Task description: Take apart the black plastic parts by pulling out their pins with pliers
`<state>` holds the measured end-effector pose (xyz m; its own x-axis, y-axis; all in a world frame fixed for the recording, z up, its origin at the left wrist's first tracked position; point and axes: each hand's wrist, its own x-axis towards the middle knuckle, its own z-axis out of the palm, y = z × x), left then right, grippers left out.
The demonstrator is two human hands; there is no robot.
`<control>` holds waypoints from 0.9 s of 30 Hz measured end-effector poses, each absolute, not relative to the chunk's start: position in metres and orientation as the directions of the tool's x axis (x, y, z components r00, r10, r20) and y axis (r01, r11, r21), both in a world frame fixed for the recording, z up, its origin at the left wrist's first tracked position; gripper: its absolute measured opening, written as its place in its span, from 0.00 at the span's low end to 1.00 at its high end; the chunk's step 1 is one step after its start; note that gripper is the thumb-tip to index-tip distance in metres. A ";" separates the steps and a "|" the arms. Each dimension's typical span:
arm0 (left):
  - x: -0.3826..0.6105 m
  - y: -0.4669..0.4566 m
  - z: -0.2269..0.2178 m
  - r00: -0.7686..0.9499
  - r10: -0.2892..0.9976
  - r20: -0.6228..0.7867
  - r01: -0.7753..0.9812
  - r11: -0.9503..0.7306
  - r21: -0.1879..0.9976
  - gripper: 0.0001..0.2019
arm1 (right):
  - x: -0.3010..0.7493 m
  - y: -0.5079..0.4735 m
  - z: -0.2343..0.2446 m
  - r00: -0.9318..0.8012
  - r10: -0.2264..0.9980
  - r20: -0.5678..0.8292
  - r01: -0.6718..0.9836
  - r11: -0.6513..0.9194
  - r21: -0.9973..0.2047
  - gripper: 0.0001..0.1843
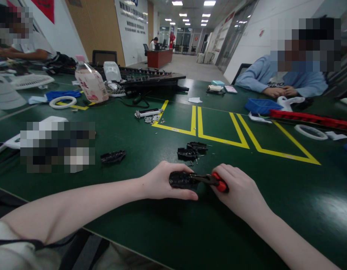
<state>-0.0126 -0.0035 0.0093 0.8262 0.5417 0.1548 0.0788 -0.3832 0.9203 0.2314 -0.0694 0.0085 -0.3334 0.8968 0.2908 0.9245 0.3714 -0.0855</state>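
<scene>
My left hand (162, 182) is closed around a black plastic part (182, 180), long and rounded at its left end, held just above the green table. My right hand (238, 187) grips red-handled pliers (220, 183). Their dark jaws (203, 179) point left and meet the right end of the black part; what exactly they pinch is too small to tell. Beyond my hands lie two similar black parts (188, 153) with several small metal pins beside them. Another black piece (113, 157) rests farther left.
Yellow tape (224, 141) marks off areas on the green table (128, 137). A white-and-black piece (147, 113) lies with small metal bits. A pink-labelled bottle (91, 82) stands at back left, a blue tray (262, 107) at right. A person in a blue shirt (254, 77) sits across.
</scene>
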 end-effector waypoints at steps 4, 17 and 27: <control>-0.013 -0.006 0.009 0.816 0.553 0.171 0.059 -0.373 0.926 0.19 | 0.231 -0.070 0.004 -0.322 0.900 0.293 0.923 0.368 -0.116 0.05; -0.011 -0.005 0.004 0.797 0.551 0.246 0.047 -0.462 0.886 0.20 | 0.221 -0.068 0.014 -0.215 0.975 0.062 0.943 0.224 -0.245 0.03; -0.012 -0.004 0.002 0.819 0.496 0.288 0.024 -0.531 0.847 0.20 | 0.220 -0.070 0.016 -0.256 0.966 0.035 0.897 0.251 -0.363 0.04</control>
<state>-0.0122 -0.0037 0.0017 0.8190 0.4962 0.2882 0.0236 -0.5310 0.8470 0.2205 -0.0695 0.0161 -0.2558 0.9661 0.0350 0.8972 0.2507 -0.3635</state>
